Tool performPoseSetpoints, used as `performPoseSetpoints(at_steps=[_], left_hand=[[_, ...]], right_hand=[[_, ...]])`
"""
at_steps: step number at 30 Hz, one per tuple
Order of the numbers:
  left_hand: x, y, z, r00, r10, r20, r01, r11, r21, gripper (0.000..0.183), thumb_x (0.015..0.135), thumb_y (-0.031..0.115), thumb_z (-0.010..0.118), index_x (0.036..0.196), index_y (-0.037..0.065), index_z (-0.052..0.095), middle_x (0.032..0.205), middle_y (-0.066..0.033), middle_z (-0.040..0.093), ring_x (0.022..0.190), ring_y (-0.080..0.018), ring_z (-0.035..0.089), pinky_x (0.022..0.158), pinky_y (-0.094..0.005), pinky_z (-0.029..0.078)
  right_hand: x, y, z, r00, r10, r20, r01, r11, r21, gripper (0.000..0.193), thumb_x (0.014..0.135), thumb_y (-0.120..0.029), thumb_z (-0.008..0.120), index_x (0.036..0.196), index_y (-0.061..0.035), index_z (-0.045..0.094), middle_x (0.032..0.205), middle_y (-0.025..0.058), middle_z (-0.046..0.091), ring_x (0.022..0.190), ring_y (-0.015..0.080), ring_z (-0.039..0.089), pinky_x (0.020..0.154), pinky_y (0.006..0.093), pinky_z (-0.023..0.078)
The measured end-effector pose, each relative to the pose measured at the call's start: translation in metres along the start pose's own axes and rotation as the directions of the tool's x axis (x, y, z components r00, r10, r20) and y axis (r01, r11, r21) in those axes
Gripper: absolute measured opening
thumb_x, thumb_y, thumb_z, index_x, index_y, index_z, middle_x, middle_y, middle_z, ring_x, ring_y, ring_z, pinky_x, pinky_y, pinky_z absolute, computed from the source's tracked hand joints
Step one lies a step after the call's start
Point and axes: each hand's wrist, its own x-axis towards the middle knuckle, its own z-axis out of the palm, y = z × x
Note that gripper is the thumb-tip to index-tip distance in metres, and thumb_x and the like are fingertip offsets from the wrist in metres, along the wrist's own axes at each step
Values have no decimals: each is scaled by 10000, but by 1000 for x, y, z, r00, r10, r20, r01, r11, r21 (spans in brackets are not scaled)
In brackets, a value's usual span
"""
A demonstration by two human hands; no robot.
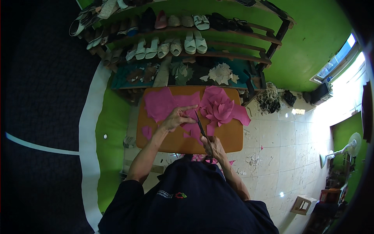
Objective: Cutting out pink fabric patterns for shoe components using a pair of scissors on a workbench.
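Note:
My right hand (214, 147) grips a pair of dark-handled scissors (201, 126), blades pointing away from me and up to the pink material. Across from it, my left hand (177, 119) pinches a piece of thin pink sheet material (191, 114) between thumb and fingers, close beside the blades. Both hands are over an orange-brown table (156, 145). A large pink sheet (159, 103) lies at the table's far left. At the far right is a pile of cut pink pieces (219, 109) with pointed edges. Small pink scraps (146, 132) lie near the left edge.
Behind the table stands a wooden rack (233, 54) of sandals and shoes, its low shelf holding white cut pieces (221, 74). Scraps (254, 160) litter the tiled floor at right. A black bag (269, 104) of offcuts sits by the wall; a white fan (353, 144) stands far right.

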Motion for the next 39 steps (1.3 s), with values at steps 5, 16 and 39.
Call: performPoseSetpoints(at_steps=[5,16,39], left_hand=[[-2,4,6,999,30,-38,-31,998,-48,643,823,-14,718,1426,79,515,813,-55,741,541,7,478,529,-181,365],[-4,6,8,995,15,-98,-19,999,-47,624,826,-14,721,1414,61,528,659,67,587,616,-7,501,651,-192,413],[6,-24,27,959,103,-263,-178,944,-279,621,862,-3,722,1435,84,500,766,52,637,771,-27,619,771,-199,503]], right_hand=[[-5,-8,0,999,43,-23,-41,997,62,697,844,-676,648,647,-26,493,518,-1,398,460,114,382,423,336,333],[-6,-13,-2,990,15,140,-48,970,237,627,891,-634,613,740,-31,535,581,-16,443,463,84,430,429,283,364],[4,-18,3,995,74,74,-96,926,366,581,882,-651,606,693,-124,452,525,-61,371,407,61,367,378,250,278]])
